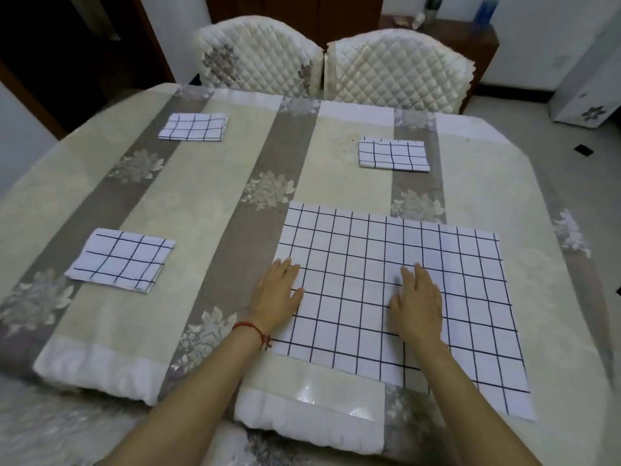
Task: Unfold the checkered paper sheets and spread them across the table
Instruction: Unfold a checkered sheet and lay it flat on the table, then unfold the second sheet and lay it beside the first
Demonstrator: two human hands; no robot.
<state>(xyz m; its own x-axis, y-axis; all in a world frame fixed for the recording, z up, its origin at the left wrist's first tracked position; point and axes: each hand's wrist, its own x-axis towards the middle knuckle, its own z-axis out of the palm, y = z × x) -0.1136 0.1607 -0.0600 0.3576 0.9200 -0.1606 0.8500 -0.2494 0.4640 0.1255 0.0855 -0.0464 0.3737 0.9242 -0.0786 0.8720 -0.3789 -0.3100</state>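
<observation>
- One checkered sheet (pixel 396 297) lies fully opened and flat on the near right part of the table (pixel 215 183); its near right corner reaches the table's front edge.
- My left hand (pixel 277 292) rests palm down on the sheet's left edge, fingers straight and close together, part of the hand over the tablecloth beside the sheet.
- My right hand (pixel 416 302) lies palm down near the middle of the sheet, fingers straight and slightly spread, pressing on it. Neither hand pinches anything.
- A red string bracelet (pixel 252 329) sits on my left wrist.
- Three more sheets are folded into small rectangles and untouched: one folded sheet at near left (pixel 121 260), well apart from my left hand; one folded sheet at far left (pixel 194 126); one folded sheet at far right (pixel 392 155), beyond the opened sheet.
- The tablecloth has wide cream and grey-brown stripes with pale flower prints, under a shiny clear cover that catches light at the front edge.
- Two chairs with quilted cream covers stand side by side, touching, at the far side: left chair (pixel 255 62), right chair (pixel 400 70).
- Behind the chairs, a dark wooden cabinet (pixel 467 37) carries some bottles; I cannot tell what kind.
- A white appliance with a flower print (pixel 591 89) stands at the far right on the tiled floor.
</observation>
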